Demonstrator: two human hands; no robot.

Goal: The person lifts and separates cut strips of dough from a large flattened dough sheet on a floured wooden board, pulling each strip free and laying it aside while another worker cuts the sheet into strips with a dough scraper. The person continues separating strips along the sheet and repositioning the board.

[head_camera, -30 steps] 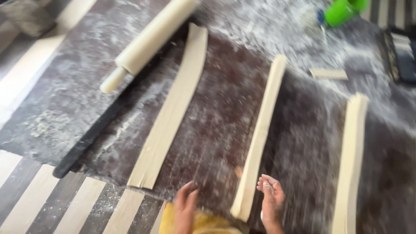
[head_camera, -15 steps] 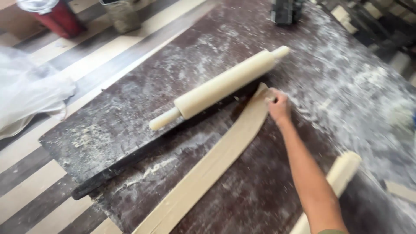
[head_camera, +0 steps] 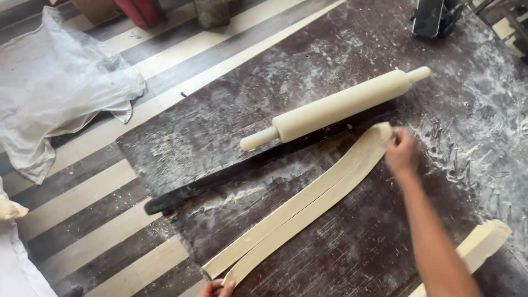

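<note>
Head view: right hand (head_camera: 401,155) pinches dough strip (head_camera: 308,206) end beside rolling pin (head_camera: 335,108)

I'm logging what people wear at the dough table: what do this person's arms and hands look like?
Both are bare. The right hand has no glove, ring or watch, and its forearm shows no sleeve down to the picture's edge. Of the left hand only ungloved fingertips show at the bottom edge; anything worn higher up is out of view.

The right hand (head_camera: 401,154) reached far forward on a straight arm, fingers pinched; the left hand (head_camera: 216,287) stayed near, fingertips down.
</note>
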